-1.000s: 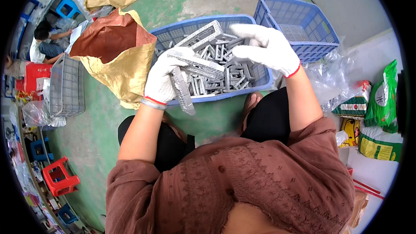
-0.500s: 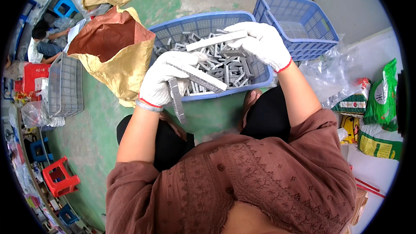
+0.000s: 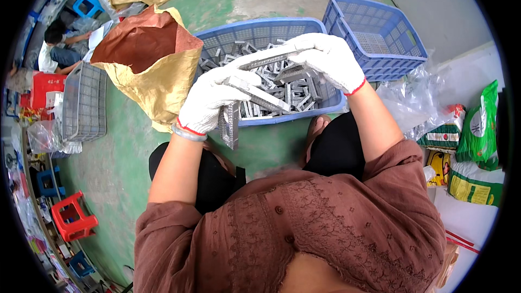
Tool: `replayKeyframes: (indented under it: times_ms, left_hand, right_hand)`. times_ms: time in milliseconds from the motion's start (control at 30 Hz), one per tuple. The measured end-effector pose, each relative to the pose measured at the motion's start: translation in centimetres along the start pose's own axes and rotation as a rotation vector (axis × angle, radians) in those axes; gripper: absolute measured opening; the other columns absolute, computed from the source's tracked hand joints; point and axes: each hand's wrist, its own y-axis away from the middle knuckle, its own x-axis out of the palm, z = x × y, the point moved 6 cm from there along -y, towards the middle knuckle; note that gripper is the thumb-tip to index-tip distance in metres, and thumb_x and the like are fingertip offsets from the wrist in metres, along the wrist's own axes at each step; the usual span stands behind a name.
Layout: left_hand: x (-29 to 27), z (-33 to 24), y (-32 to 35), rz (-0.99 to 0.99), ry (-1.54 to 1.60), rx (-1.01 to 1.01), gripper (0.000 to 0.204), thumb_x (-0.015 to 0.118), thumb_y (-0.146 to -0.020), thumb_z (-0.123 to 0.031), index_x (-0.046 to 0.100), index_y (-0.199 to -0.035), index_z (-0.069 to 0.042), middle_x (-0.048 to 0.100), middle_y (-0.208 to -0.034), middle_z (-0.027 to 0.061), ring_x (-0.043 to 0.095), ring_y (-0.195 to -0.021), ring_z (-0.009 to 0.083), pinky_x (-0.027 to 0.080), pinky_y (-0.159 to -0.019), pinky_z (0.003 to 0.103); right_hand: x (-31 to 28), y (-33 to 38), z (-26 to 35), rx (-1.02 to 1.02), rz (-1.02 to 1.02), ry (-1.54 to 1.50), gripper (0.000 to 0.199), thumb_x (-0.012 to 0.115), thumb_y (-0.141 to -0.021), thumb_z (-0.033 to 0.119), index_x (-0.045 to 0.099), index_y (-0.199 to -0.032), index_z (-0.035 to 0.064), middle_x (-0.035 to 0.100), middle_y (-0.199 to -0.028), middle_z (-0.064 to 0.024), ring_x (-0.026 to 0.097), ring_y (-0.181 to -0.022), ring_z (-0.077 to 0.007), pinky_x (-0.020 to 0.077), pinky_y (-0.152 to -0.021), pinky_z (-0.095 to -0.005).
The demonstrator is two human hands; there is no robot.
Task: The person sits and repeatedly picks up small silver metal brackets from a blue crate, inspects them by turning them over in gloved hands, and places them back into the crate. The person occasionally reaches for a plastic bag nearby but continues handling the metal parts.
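Note:
Both my hands wear white gloves with red cuffs. My left hand [image 3: 209,100] grips a bundle of long grey metal pieces [image 3: 230,122]; some hang down below the palm and one [image 3: 260,96] sticks out to the right. My right hand [image 3: 325,59] holds another grey metal strip [image 3: 271,59] by its right end, just above the left hand. Both hands hover over a blue plastic basket [image 3: 217,38] filled with several grey metal parts [image 3: 296,95].
An open brown paper sack [image 3: 146,59] stands left of the basket. A second, empty-looking blue basket [image 3: 374,38] sits at the back right, next to clear plastic bags [image 3: 412,103] and green packages [image 3: 477,130]. A grey crate [image 3: 81,103], red stools and a crouching person [image 3: 57,49] are at the left.
Both hands have lifted out of the basket and come closer together; the right hand now holds a strip above the bundle in the left hand.

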Motion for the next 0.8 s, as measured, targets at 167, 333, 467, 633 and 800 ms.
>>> replayKeyframes:
  times_ms: [167, 333, 467, 633, 800]
  left_hand:
    - [-0.1, 0.1, 0.1, -0.042, -0.069, -0.004, 0.035, 0.067, -0.075, -0.005, 0.068, -0.107, 0.008, 0.071, -0.097, 0.0107, 0.062, -0.078, 0.0139, 0.05, -0.069, 0.024]
    - [-0.7, 0.6, -0.2, -0.114, 0.004, 0.008, 0.03, 0.065, -0.079, -0.002, 0.066, -0.108, 0.007, 0.071, -0.103, 0.0136, 0.065, -0.084, 0.0157, 0.051, -0.071, 0.024]
    - [-0.9, 1.1, -0.6, -0.023, 0.13, 0.014, 0.029, 0.062, -0.081, 0.0, 0.065, -0.109, 0.007, 0.07, -0.107, 0.0163, 0.067, -0.094, 0.0207, 0.053, -0.079, 0.027]
    - [-1.4, 2.0, -0.8, -0.038, 0.171, 0.059, 0.028, 0.061, -0.082, -0.001, 0.064, -0.108, 0.009, 0.07, -0.104, 0.0191, 0.068, -0.098, 0.0278, 0.054, -0.082, 0.03]
    - [-1.6, 1.9, -0.7, -0.054, 0.084, -0.004, 0.029, 0.062, -0.081, 0.0, 0.064, -0.109, 0.009, 0.07, -0.103, 0.0197, 0.068, -0.094, 0.0253, 0.055, -0.081, 0.029]
  right_hand:
    - [0.1, 0.1, -0.3, 0.141, 0.026, 0.076, 0.026, 0.075, -0.087, 0.024, 0.075, -0.106, 0.0062, 0.066, -0.077, 0.001, 0.051, -0.059, -0.0036, 0.0396, -0.051, -0.0214]
    - [0.4, -0.8, -2.1, 0.14, 0.075, 0.076, 0.03, 0.074, -0.089, 0.032, 0.074, -0.106, 0.0072, 0.06, -0.072, 0.0015, 0.049, -0.055, -0.0045, 0.0364, -0.046, -0.0215]
    - [0.3, -0.9, -3.5, 0.302, 0.056, -0.036, 0.041, 0.071, -0.089, 0.045, 0.073, -0.102, 0.0067, 0.053, -0.066, 0.0019, 0.046, -0.048, -0.0052, 0.0293, -0.037, -0.0207]
    - [0.4, -0.8, -3.4, 0.358, 0.029, -0.041, 0.053, 0.066, -0.089, 0.057, 0.067, -0.103, 0.0057, 0.049, -0.061, 0.0024, 0.046, -0.043, -0.0055, 0.0291, -0.032, -0.0209]
    - [0.2, -0.6, -3.6, 0.388, 0.015, -0.055, 0.056, 0.062, -0.091, 0.059, 0.068, -0.105, 0.0049, 0.053, -0.062, 0.0011, 0.048, -0.044, -0.0057, 0.0304, -0.032, -0.0211]
